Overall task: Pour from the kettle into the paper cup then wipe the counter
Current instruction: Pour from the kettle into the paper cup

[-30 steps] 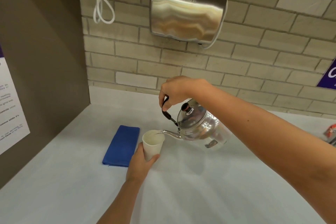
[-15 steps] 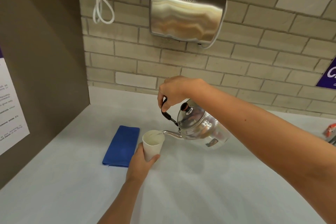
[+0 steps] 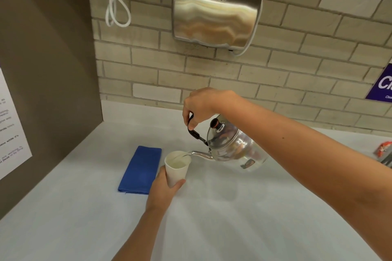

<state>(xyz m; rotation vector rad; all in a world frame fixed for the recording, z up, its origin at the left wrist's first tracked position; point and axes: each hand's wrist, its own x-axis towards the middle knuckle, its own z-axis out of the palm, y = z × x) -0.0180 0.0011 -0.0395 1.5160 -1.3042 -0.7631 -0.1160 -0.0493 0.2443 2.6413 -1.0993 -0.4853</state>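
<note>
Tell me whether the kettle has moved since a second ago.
No. The kettle stays tilted, its spout over the paper cup, at the same spot below the hand dryer on the wall.

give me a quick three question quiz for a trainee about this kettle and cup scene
1. True or false: the kettle stands upright on the counter.
2. Which hand steadies the paper cup? A) left B) right
3. Fill in: the blue cloth lies folded to the ____ of the cup.

Key: 1 false, the right hand tilts it, spout over the cup; 2 A, the left hand; 3 left.
</note>
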